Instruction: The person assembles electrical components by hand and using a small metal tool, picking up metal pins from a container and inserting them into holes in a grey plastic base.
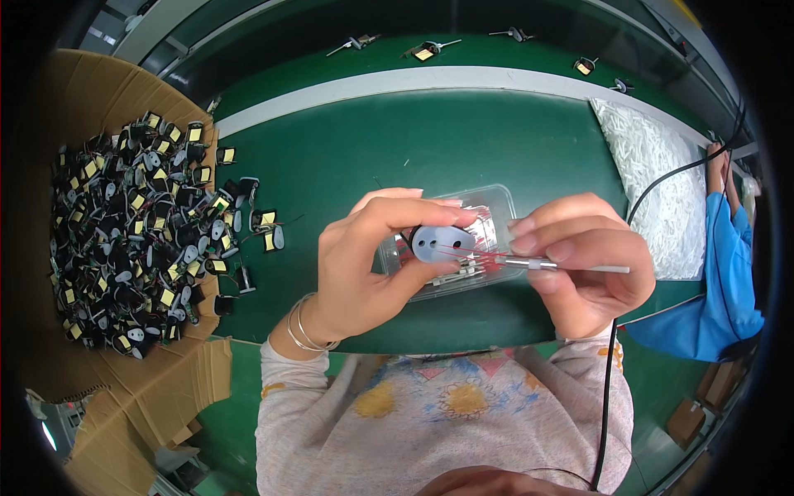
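In front of my chest, my left hand [356,260] grips a small grey oval housing [438,245] between thumb and fingers; its face has several round holes. My right hand [595,248] pinches a thin metal-and-white rod [523,263] with fine red wires [475,252] trailing from its left end. The wires reach across the face of the housing; whether they enter a hole I cannot tell. Below both hands stands a clear plastic box [506,197] holding several more white parts with red wires. My left hand partly hides it.
A large cardboard box [83,78] at the left is heaped with black and grey assemblies [136,223]; several lie beside it on the green table [331,132]. A clear bag of white pieces [662,190] lies right. Assemblies sit beyond the white rail [413,80]. A person in blue sleeves [719,273] is far right.
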Available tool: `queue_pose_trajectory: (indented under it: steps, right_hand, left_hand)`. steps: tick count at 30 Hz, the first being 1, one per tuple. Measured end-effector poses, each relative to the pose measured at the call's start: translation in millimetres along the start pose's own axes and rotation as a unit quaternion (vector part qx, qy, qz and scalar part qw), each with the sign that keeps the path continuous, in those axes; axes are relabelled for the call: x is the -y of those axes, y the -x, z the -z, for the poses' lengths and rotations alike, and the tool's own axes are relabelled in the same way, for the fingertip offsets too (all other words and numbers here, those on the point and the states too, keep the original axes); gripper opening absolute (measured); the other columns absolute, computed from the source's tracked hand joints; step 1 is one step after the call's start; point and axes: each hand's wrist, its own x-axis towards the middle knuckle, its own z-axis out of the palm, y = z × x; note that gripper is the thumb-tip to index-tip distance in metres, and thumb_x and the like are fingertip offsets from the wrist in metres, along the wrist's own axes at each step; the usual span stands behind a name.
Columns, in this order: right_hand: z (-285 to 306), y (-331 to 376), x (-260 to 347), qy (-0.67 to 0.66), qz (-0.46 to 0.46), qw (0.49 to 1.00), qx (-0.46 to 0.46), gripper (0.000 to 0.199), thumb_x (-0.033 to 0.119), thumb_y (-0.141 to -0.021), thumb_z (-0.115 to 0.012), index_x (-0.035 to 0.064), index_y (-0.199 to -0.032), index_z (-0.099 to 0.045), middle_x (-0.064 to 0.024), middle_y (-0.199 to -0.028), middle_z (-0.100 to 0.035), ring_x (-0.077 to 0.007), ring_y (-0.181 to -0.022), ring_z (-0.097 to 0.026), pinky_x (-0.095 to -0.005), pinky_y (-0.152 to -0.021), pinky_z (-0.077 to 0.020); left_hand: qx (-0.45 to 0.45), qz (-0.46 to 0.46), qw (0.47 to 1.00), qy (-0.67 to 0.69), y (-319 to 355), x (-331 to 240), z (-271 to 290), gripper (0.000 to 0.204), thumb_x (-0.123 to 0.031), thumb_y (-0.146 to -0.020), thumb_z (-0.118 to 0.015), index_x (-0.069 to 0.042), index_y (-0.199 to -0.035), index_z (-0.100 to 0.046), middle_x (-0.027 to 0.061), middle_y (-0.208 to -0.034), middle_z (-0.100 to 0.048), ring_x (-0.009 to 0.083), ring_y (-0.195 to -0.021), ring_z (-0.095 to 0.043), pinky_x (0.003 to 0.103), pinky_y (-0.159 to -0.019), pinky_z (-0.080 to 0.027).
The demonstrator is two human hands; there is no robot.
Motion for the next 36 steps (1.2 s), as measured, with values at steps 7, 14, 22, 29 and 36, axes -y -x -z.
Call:
queue_pose_trajectory:
  steps: [7, 14, 22, 29, 36]
  right_hand:
    - [1, -6, 6, 0.065, 0.04, 0.996, 0.037, 0.021, -0.005, -0.067, -0.069, -0.0019, -0.082, -0.054, -0.0177, -0.073, -0.065, -0.0286, -0.071, -0.064, -0.0345, -0.063, -0.0529]
    - [-1, -2, 6, 0.09, 0.088, 0.991, 0.035, 0.029, -0.01, -0.056, -0.07, -0.0046, -0.082, -0.057, -0.0176, -0.073, -0.065, -0.0293, -0.071, -0.065, -0.034, -0.062, -0.0541]
    - [2, 0, 4, 0.1, 0.092, 0.99, 0.043, 0.03, -0.011, -0.053, -0.072, -0.0047, -0.079, -0.059, -0.0162, -0.076, -0.066, -0.0296, -0.074, -0.065, -0.0334, -0.063, -0.0546]
    - [-1, 3, 8, 0.14, 0.094, 0.985, 0.042, 0.03, -0.008, -0.053, -0.074, -0.0014, -0.08, -0.061, -0.013, -0.08, -0.067, -0.0269, -0.078, -0.066, -0.0311, -0.065, -0.0548]
    - [-3, 5, 7, 0.175, 0.11, 0.977, 0.044, 0.027, -0.004, -0.056, -0.075, 0.0015, -0.079, -0.062, -0.0114, -0.083, -0.068, -0.0254, -0.08, -0.067, -0.0294, -0.066, -0.0551]
  left_hand:
    - [-0.012, -0.037, 0.996, -0.08, 1, -5, -1, 0.031, -0.005, -0.07, -0.074, -0.006, -0.098, -0.059, 0.0058, -0.098, -0.069, 0.0216, -0.096, -0.065, 0.04, -0.089, -0.042]
    - [-0.023, -0.073, 0.982, -0.174, -3, -7, 0, 0.03, -0.004, -0.068, -0.073, -0.007, -0.095, -0.061, 0.0055, -0.095, -0.07, 0.0224, -0.097, -0.065, 0.04, -0.089, -0.04]
    - [-0.034, -0.091, 0.97, -0.223, 0, -5, -1, 0.037, 0.007, -0.062, -0.067, -0.007, -0.095, -0.061, 0.0058, -0.097, -0.069, 0.0224, -0.099, -0.064, 0.041, -0.093, -0.036]
    - [-0.036, -0.106, 0.96, -0.256, 0, -4, 0, 0.037, 0.007, -0.062, -0.065, -0.007, -0.096, -0.06, 0.0057, -0.098, -0.069, 0.0219, -0.099, -0.064, 0.041, -0.094, -0.035]
    - [-0.03, -0.073, 0.97, -0.23, 0, -8, -1, 0.036, 0.001, -0.064, -0.072, -0.008, -0.097, -0.06, 0.0052, -0.099, -0.069, 0.0195, -0.093, -0.065, 0.038, -0.089, -0.037]
